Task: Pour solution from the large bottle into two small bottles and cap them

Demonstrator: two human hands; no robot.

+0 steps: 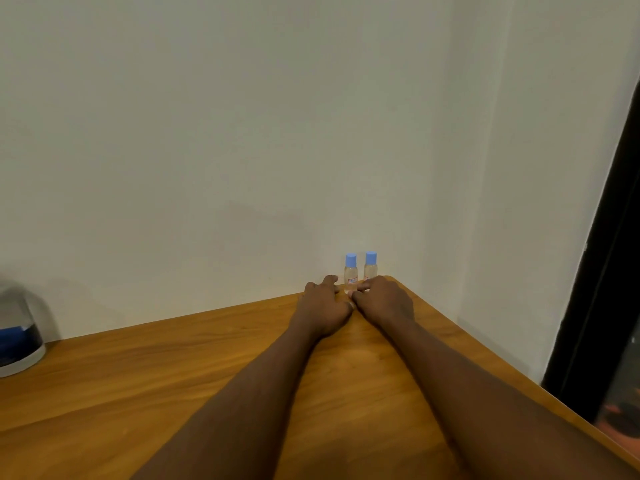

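Observation:
Two small clear bottles with blue caps stand upright side by side at the table's far right corner, against the wall: the left small bottle [350,274] and the right small bottle [370,268]. Both are capped. My left hand [323,303] rests on the table just left of the left bottle, fingers reaching toward its base. Just in front of the bottles lies my right hand [384,299], hiding the right bottle's base; its forefinger touches the foot of the left bottle. Neither hand visibly wraps a bottle. The large clear bottle [19,327] with a blue label stands at the far left.
The wooden table [173,375] runs up to a pale wall; its right edge slants down to the lower right. Beyond that edge is a dark door frame [595,289].

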